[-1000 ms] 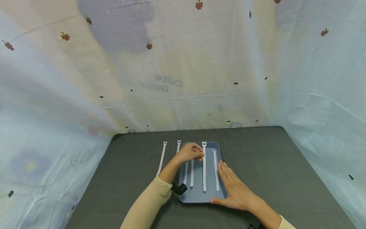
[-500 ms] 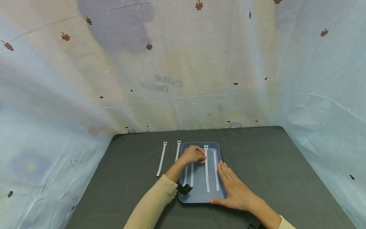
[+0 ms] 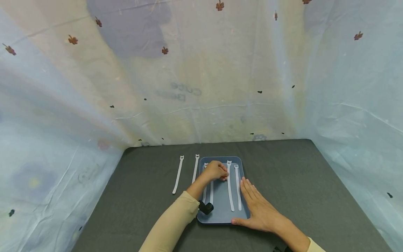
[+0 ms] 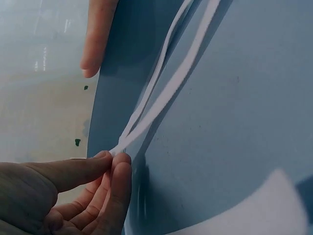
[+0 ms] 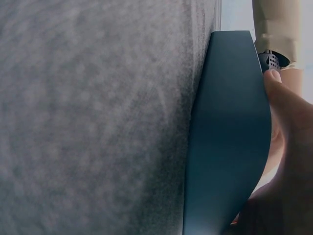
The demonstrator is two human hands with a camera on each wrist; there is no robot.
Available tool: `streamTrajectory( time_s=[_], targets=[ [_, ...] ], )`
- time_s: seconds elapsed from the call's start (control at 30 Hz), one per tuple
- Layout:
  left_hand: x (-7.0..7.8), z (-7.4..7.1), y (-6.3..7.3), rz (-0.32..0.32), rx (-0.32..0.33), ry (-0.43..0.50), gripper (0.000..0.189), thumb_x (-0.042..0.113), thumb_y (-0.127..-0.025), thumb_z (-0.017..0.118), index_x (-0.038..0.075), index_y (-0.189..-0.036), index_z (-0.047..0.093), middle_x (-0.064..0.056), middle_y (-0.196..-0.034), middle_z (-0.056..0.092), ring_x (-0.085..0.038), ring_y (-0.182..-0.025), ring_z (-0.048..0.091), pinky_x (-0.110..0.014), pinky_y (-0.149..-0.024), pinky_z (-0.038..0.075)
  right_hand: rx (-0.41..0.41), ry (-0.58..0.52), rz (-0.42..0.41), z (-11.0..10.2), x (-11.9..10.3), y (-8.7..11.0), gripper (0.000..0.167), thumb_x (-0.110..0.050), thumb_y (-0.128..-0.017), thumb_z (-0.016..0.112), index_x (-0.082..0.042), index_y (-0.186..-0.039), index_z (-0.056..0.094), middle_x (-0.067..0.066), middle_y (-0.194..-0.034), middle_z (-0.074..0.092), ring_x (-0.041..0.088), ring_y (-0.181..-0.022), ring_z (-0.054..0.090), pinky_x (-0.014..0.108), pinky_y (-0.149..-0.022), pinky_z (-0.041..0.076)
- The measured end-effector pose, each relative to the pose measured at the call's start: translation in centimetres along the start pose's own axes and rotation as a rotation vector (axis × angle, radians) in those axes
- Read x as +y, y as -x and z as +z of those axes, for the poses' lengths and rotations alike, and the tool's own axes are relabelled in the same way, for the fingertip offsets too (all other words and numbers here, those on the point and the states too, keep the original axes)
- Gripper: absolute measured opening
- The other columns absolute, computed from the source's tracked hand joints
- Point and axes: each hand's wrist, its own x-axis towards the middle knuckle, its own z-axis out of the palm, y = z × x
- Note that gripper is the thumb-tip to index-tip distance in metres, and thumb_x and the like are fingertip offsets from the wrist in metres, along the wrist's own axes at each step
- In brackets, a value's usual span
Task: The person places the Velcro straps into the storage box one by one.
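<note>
My left hand [image 3: 215,170] pinches a white cable tie [image 3: 230,190], a flat strap with a slotted head, near its head end. The strap runs lengthwise over the blue-grey tray [image 3: 220,215]. Another cable tie [image 3: 237,189] lies just to its right. In the left wrist view, thumb and fingertips meet on the held strap [image 4: 171,88] near the tray's edge. Two more ties [image 3: 211,192] lie in the tray's left part, partly hidden by the left arm. My right hand [image 3: 261,211] rests with straight fingers along the tray's right edge, its thumb at the near right corner.
Two cable ties lie on the dark grey cloth left of the tray, one far left [image 3: 178,175] and another [image 3: 195,168] close to the tray. Patterned pale curtains [image 3: 201,115] surround the table [image 3: 151,168] at the back and sides.
My left hand has moved right and slightly toward me, carrying the cable tie closer to the rightmost one. The right hand has stayed at the tray's edge.
</note>
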Motion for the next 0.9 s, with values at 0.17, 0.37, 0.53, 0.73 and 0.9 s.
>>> streamTrajectory(
  time_s=[0.17, 0.37, 0.53, 0.73, 0.9],
  targets=[
    [-0.03, 0.23, -0.12, -0.004, 0.021, -0.024, 0.010, -0.001, -0.083, 0.071, -0.004, -0.088, 0.064, -0.022, -0.081, 0.071, -0.034, -0.073, 0.071, -0.040, -0.065, 0.060, 0.000, 0.005, -0.003, -0.02, -0.03, 0.01, 0.123, -0.086, -0.070, 0.051, -0.012, -0.154, -0.001, 0.003, -0.162, -0.007, 0.026, -0.149, 0.007, 0.047, -0.118, 0.020],
    [-0.26, 0.33, -0.24, 0.000, 0.031, -0.088, 0.008, 0.001, -0.083, 0.072, -0.001, -0.084, 0.065, -0.018, -0.077, 0.072, -0.027, -0.068, 0.071, -0.035, -0.062, 0.060, -0.004, -0.003, 0.007, -0.06, -0.05, 0.02, 0.123, -0.085, -0.070, 0.053, -0.014, -0.154, -0.001, 0.002, -0.162, -0.006, 0.025, -0.149, 0.006, 0.045, -0.118, 0.019],
    [-0.17, 0.41, -0.23, -0.001, 0.029, -0.096, 0.008, 0.000, -0.083, 0.072, -0.002, -0.084, 0.064, -0.018, -0.077, 0.071, -0.029, -0.068, 0.071, -0.037, -0.062, 0.060, -0.010, -0.005, 0.010, -0.04, -0.02, 0.05, 0.123, -0.084, -0.070, 0.054, -0.014, -0.154, -0.002, 0.001, -0.162, -0.008, 0.024, -0.150, 0.004, 0.046, -0.118, 0.018],
    [0.00, 0.52, -0.22, 0.007, 0.040, -0.130, 0.008, 0.000, -0.083, 0.072, -0.002, -0.084, 0.065, -0.019, -0.076, 0.071, -0.028, -0.066, 0.071, -0.036, -0.061, 0.060, -0.004, -0.013, 0.009, -0.03, -0.03, 0.09, 0.122, -0.084, -0.070, 0.053, -0.014, -0.154, -0.002, 0.004, -0.162, -0.004, 0.023, -0.150, 0.004, 0.040, -0.120, 0.013],
    [0.14, 0.65, -0.16, 0.013, 0.047, -0.146, 0.007, -0.001, -0.083, 0.071, -0.003, -0.083, 0.064, -0.021, -0.076, 0.071, -0.032, -0.068, 0.072, -0.038, -0.063, 0.060, -0.002, -0.014, 0.006, -0.07, -0.03, 0.10, 0.122, -0.085, -0.070, 0.052, -0.014, -0.154, -0.002, 0.002, -0.162, -0.006, 0.024, -0.150, 0.004, 0.032, -0.121, 0.006]
  ],
)
